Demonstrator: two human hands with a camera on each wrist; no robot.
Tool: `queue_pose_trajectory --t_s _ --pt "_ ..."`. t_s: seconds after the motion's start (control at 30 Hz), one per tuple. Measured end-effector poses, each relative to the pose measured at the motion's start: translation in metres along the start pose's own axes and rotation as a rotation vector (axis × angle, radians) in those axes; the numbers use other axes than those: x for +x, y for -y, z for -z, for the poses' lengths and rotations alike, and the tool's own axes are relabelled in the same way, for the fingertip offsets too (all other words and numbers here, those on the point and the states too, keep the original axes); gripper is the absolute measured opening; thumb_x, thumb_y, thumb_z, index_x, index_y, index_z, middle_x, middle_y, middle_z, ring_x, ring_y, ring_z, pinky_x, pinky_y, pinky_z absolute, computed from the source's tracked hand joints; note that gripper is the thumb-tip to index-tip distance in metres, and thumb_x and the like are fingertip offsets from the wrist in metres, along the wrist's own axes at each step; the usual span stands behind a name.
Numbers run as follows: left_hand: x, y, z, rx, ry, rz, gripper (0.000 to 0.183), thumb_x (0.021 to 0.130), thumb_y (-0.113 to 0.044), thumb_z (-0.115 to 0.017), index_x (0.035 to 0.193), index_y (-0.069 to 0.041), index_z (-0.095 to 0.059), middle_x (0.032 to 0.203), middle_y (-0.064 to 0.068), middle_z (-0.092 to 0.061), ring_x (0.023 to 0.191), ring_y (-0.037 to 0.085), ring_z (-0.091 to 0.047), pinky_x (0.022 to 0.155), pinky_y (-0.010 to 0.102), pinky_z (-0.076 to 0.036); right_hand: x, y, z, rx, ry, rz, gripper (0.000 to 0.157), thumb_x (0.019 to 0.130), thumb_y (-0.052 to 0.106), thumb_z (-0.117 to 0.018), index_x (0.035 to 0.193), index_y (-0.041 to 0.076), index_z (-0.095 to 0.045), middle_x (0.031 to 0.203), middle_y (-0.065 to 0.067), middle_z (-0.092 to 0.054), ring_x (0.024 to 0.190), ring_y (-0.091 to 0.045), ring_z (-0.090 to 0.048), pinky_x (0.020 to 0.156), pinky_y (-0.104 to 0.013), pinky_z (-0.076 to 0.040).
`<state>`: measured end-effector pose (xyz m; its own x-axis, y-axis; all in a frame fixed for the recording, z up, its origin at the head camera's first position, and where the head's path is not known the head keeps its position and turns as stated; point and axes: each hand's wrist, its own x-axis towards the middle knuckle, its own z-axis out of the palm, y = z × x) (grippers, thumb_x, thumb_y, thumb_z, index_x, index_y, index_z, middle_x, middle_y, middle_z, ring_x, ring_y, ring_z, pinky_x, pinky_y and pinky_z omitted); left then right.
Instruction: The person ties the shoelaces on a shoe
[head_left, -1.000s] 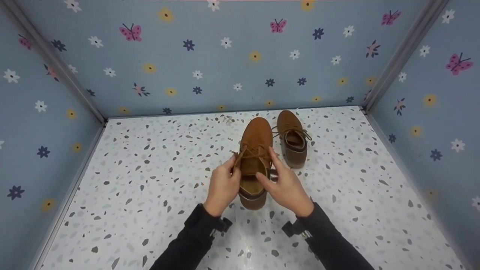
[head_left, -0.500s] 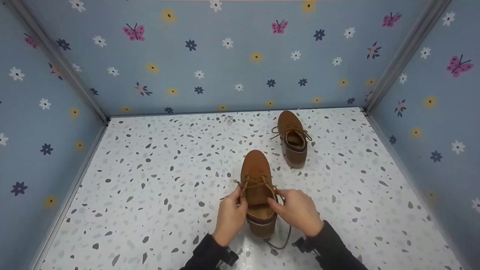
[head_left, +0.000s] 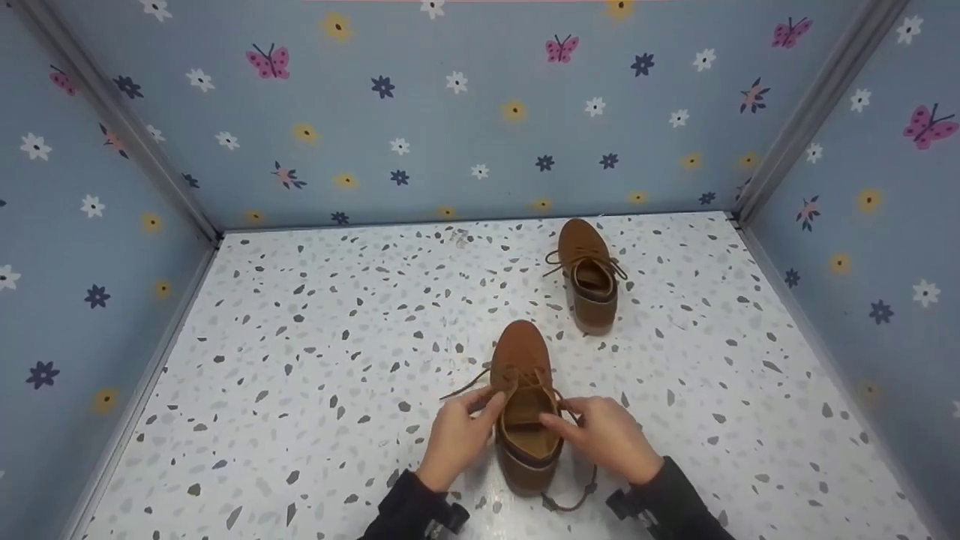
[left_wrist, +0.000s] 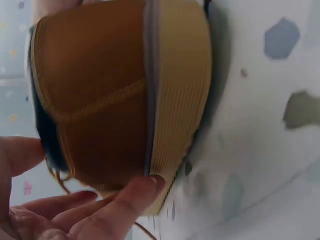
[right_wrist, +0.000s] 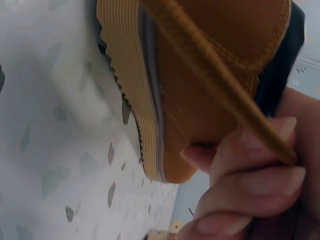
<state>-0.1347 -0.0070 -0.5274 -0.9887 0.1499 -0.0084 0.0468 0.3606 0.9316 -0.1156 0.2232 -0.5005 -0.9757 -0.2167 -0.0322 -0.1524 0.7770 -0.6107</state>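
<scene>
A brown lace-up shoe (head_left: 519, 346) stands toe-away between my hands, its sole (left_wrist: 182, 65) down at the floor. My left hand (head_left: 459, 435) holds the left side of the opening, thumb near the rim; in the left wrist view a fingertip lies by the sole's edge. On the other side, my right hand (head_left: 609, 436) pinches the right rim, thumb over the collar. A shoelace (right_wrist: 215, 75) runs across its curled fingers in the right wrist view, its loose length trailing behind the heel. Another lace end (head_left: 465, 386) sticks out leftward.
The matching brown shoe (head_left: 594, 306) stands farther off to the right, its laces spread at both sides. White speckled floor (head_left: 315, 420) surrounds both shoes. Flower-and-butterfly panels (head_left: 435, 112) enclose it at the back, left and right.
Both hands have drawn the nearer shoe toward me, away from its mate. The right fingers, straighter before, now curl at the rim. The laces have come loose to both sides.
</scene>
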Motion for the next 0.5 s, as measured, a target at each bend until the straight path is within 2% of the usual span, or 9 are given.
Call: queue_pose_trajectory --t_s 0.1,0.17,0.23,0.33,0.43,0.5 --pt "0.010 0.000 0.010 0.082 -0.072 -0.115 0.029 0.096 -0.033 -0.066 0.109 -0.008 -0.073 0.103 0.006 -0.073 0.083 0.018 -0.069 0.072 0.032 -0.055 -0.001 -0.004 0.012 0.022 -0.026 0.039 0.036 0.094 0.043 -0.066 0.109 0.011 -0.074 0.077 0.004 -0.069 0.059 -0.005 -0.056 0.056 -0.028 -0.048" --pt "0.018 0.001 0.017 0.176 -0.095 -0.246 0.021 0.095 -0.025 -0.068 0.107 -0.009 -0.072 0.104 0.003 -0.071 0.092 0.019 -0.067 0.080 0.033 -0.054 -0.001 -0.006 0.021 0.042 -0.059 0.059 0.025 0.094 0.033 -0.069 0.108 0.013 -0.075 0.073 0.005 -0.067 0.057 -0.004 -0.054 0.054 -0.027 -0.047" --pt "0.027 0.003 0.022 0.246 -0.055 -0.363 0.019 0.093 -0.019 -0.071 0.108 -0.008 -0.071 0.108 0.003 -0.069 0.101 0.023 -0.063 0.088 0.037 -0.050 0.000 -0.009 0.029 0.069 -0.081 0.076 0.014 0.095 0.025 -0.070 0.104 0.015 -0.075 0.066 0.009 -0.060 0.052 -0.005 -0.051 0.049 -0.026 -0.044" --pt "0.041 0.008 0.025 0.347 0.044 -0.486 0.018 0.089 -0.016 -0.074 0.106 -0.010 -0.071 0.107 0.003 -0.068 0.105 0.025 -0.059 0.093 0.041 -0.046 0.003 -0.011 0.040 0.096 -0.110 0.102 0.008 0.094 0.021 -0.070 0.099 0.018 -0.075 0.070 0.012 -0.062 0.056 -0.004 -0.052 0.051 -0.024 -0.044" --pt "0.050 0.011 0.026 0.420 0.114 -0.543 0.012 0.087 -0.016 -0.077 0.097 -0.012 -0.072 0.103 0.001 -0.069 0.101 0.024 -0.058 0.097 0.043 -0.044 0.005 -0.011 0.048 0.099 -0.113 0.117 0.007 0.095 0.022 -0.069 0.097 0.019 -0.075 0.076 0.012 -0.065 0.060 -0.005 -0.053 0.055 -0.025 -0.045" --pt "0.054 0.012 0.027 0.431 0.141 -0.565 0.008 0.087 -0.016 -0.077 0.092 -0.013 -0.070 0.099 0.000 -0.069 0.099 0.023 -0.058 0.101 0.045 -0.041 0.006 -0.011 0.053 0.089 -0.107 0.126 0.008 0.095 0.023 -0.069 0.096 0.019 -0.075 0.081 0.012 -0.068 0.063 -0.005 -0.055 0.059 -0.025 -0.047"
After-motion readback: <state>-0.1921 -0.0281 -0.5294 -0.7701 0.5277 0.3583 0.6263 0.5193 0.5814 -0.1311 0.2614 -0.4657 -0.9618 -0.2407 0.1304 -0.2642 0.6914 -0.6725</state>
